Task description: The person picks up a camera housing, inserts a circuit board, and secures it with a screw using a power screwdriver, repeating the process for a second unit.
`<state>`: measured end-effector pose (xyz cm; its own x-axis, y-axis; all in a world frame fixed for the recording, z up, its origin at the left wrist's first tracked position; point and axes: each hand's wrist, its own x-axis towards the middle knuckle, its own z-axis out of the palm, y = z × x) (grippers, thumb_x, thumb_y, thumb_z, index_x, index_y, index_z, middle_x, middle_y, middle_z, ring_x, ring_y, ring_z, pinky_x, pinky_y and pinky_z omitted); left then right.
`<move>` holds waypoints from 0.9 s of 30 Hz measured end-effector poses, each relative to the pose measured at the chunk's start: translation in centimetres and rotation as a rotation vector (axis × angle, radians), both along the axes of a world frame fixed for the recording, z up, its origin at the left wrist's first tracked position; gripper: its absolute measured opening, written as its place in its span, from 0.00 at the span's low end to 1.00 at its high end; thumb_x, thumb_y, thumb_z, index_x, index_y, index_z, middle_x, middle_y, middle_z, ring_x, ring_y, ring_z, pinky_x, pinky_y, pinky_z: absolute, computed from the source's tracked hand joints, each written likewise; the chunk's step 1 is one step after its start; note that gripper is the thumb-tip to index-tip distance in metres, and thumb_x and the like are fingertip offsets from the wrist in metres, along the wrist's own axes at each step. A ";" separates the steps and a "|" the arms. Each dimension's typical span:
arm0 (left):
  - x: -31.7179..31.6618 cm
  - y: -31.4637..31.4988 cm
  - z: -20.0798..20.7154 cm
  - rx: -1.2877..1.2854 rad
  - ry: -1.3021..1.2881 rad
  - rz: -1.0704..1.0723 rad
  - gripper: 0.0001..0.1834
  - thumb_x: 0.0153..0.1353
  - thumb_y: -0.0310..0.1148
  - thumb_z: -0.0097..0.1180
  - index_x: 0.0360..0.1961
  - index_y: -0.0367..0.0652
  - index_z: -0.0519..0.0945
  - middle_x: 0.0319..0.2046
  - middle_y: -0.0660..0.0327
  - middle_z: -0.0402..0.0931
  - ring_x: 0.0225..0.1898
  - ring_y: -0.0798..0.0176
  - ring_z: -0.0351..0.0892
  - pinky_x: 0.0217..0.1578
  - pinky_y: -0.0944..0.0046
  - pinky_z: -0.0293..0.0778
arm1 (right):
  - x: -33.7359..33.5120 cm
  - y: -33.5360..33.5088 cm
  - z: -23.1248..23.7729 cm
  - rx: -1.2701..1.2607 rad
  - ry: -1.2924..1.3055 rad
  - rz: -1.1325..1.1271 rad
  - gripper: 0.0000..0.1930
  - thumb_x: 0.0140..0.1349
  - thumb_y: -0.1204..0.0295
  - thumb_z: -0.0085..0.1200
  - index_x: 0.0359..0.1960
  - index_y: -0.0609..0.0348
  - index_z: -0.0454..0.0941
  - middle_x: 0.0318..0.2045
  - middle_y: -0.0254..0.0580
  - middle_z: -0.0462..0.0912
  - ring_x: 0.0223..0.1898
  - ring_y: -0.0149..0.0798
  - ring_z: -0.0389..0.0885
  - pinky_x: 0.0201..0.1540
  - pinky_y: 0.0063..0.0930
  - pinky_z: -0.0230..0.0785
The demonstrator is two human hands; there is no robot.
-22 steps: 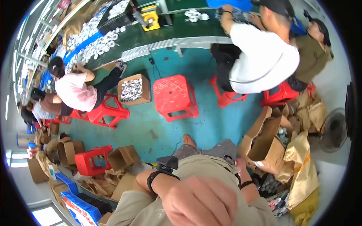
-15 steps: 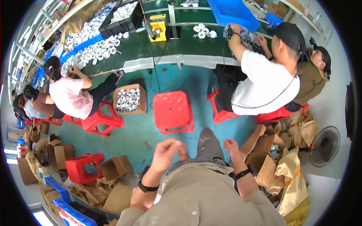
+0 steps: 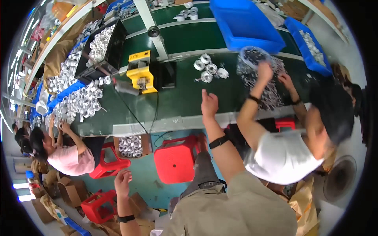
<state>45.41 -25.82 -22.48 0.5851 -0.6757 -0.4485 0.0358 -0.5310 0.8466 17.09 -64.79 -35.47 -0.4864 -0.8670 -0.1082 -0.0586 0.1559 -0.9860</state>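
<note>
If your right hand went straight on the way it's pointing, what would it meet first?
Probably the small cluster of white rolls just ahead of the right hand, though its height above the table is unclear.

Long green table (image 3: 181,104): yellow boxy machine (image 3: 142,70) on it, black rectangular bin (image 3: 117,45) to its left, cluster of round white parts (image 3: 211,69) to its right. Blue rectangular plastic tray (image 3: 248,21) right, farther back. Before table: square red plastic stool (image 3: 174,163), brown cardboard box (image 3: 147,144) to its left.

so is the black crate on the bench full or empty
Looks mostly full: white parts are heaped inside the black crate.
</note>
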 end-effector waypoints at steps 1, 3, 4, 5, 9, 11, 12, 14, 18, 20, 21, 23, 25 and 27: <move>0.0 -2.9 -0.2 0.019 -0.007 0.006 0.12 0.64 0.28 0.52 0.46 0.33 0.76 0.37 0.61 0.79 0.35 0.70 0.78 0.37 0.71 0.75 | 0.5 -3.2 -0.5 0.073 0.160 -0.086 0.29 0.53 0.49 0.62 0.41 0.67 0.78 0.34 0.54 0.82 0.40 0.50 0.81 0.46 0.38 0.71; -1.9 -7.8 0.1 -0.066 -0.075 -0.063 0.13 0.65 0.29 0.52 0.48 0.33 0.75 0.36 0.61 0.78 0.36 0.68 0.78 0.39 0.69 0.75 | 1.3 -6.4 -1.3 0.171 0.324 -0.156 0.33 0.50 0.46 0.63 0.43 0.67 0.77 0.37 0.58 0.81 0.43 0.56 0.79 0.49 0.43 0.70; -2.1 -9.2 0.3 -0.003 -0.094 -0.101 0.13 0.65 0.29 0.52 0.47 0.33 0.75 0.36 0.61 0.79 0.37 0.68 0.78 0.40 0.69 0.75 | 1.5 -7.7 -1.4 0.252 0.230 -0.134 0.34 0.48 0.46 0.64 0.43 0.67 0.78 0.39 0.60 0.80 0.45 0.57 0.78 0.50 0.45 0.70; -1.7 -10.3 0.2 0.009 -0.098 -0.090 0.13 0.65 0.29 0.52 0.47 0.33 0.75 0.36 0.61 0.79 0.37 0.68 0.78 0.40 0.69 0.75 | 2.1 -9.1 -0.1 0.326 0.132 -0.108 0.34 0.47 0.46 0.65 0.44 0.67 0.78 0.41 0.62 0.79 0.47 0.57 0.76 0.51 0.46 0.69; 1.8 -12.7 -0.8 0.075 -0.046 -0.129 0.13 0.65 0.29 0.53 0.48 0.33 0.75 0.37 0.60 0.79 0.39 0.68 0.79 0.40 0.69 0.75 | 5.5 -10.7 1.8 0.614 0.334 -0.225 0.27 0.48 0.51 0.64 0.40 0.63 0.79 0.42 0.61 0.79 0.48 0.58 0.76 0.53 0.48 0.68; 4.0 -13.7 0.2 0.113 -0.059 -0.088 0.13 0.66 0.30 0.52 0.48 0.33 0.75 0.38 0.59 0.79 0.40 0.67 0.79 0.41 0.68 0.76 | 6.6 -9.9 0.7 0.511 0.531 -0.126 0.21 0.51 0.58 0.63 0.36 0.68 0.79 0.37 0.58 0.80 0.42 0.59 0.79 0.49 0.47 0.70; 5.1 -14.6 -0.8 0.079 -0.041 -0.140 0.13 0.66 0.30 0.51 0.48 0.33 0.75 0.39 0.58 0.79 0.41 0.66 0.79 0.41 0.68 0.76 | 5.8 -9.4 -1.4 0.353 0.467 -0.138 0.18 0.52 0.63 0.62 0.36 0.68 0.77 0.34 0.55 0.80 0.39 0.56 0.79 0.46 0.46 0.70; 5.7 -18.7 -2.6 0.044 0.072 -0.217 0.14 0.67 0.30 0.49 0.49 0.33 0.74 0.39 0.57 0.79 0.42 0.63 0.79 0.43 0.65 0.76 | 3.1 -6.7 -4.5 0.103 0.279 -0.026 0.14 0.58 0.71 0.55 0.43 0.65 0.71 0.36 0.53 0.78 0.39 0.52 0.78 0.47 0.44 0.69; 6.6 -25.0 -6.5 -0.027 0.052 -0.548 0.16 0.64 0.31 0.53 0.50 0.34 0.75 0.42 0.58 0.79 0.45 0.66 0.77 0.46 0.65 0.75 | 3.0 -1.7 -1.6 -0.022 0.146 0.401 0.13 0.63 0.74 0.54 0.45 0.67 0.67 0.38 0.44 0.75 0.40 0.37 0.75 0.44 0.31 0.69; 7.4 -27.0 -10.3 -0.120 0.378 -0.599 0.16 0.64 0.35 0.53 0.49 0.38 0.76 0.35 0.62 0.79 0.36 0.70 0.78 0.36 0.67 0.76 | 5.4 0.8 0.6 0.048 -0.041 0.877 0.13 0.60 0.79 0.53 0.45 0.65 0.67 0.37 0.39 0.75 0.39 0.29 0.74 0.41 0.25 0.69; 7.0 -27.9 -11.9 -0.185 0.525 -0.599 0.17 0.65 0.36 0.52 0.51 0.39 0.75 0.37 0.62 0.77 0.34 0.69 0.78 0.35 0.68 0.77 | 6.7 1.4 1.8 0.099 0.020 1.098 0.13 0.59 0.81 0.53 0.45 0.64 0.68 0.38 0.39 0.75 0.37 0.28 0.75 0.38 0.24 0.70; 6.6 -29.6 -13.4 -0.117 0.728 -0.661 0.19 0.68 0.39 0.47 0.55 0.41 0.71 0.40 0.60 0.76 0.34 0.66 0.80 0.32 0.64 0.81 | 10.0 2.9 4.9 0.266 0.050 1.348 0.14 0.52 0.85 0.55 0.41 0.63 0.71 0.35 0.38 0.76 0.37 0.30 0.77 0.39 0.26 0.72; 6.2 -31.3 -11.4 -0.038 0.854 -0.965 0.23 0.70 0.47 0.43 0.57 0.42 0.69 0.45 0.61 0.76 0.38 0.66 0.79 0.34 0.64 0.80 | 12.6 3.0 5.1 0.323 -0.003 1.402 0.14 0.51 0.85 0.56 0.40 0.64 0.72 0.33 0.37 0.77 0.33 0.29 0.78 0.34 0.25 0.73; 5.7 -31.9 -11.1 -0.059 0.804 -0.984 0.25 0.70 0.51 0.41 0.57 0.43 0.70 0.44 0.61 0.77 0.38 0.65 0.79 0.32 0.65 0.80 | 14.4 2.3 4.9 0.397 -0.057 1.471 0.14 0.50 0.86 0.56 0.40 0.64 0.73 0.31 0.36 0.77 0.29 0.28 0.78 0.30 0.24 0.73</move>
<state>51.13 -57.75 -33.56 -0.5946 -0.6991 -0.3972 0.1621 -0.5880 0.7925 31.50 -62.50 -30.56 0.7681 -0.4732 -0.4314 -0.3575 0.2420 -0.9020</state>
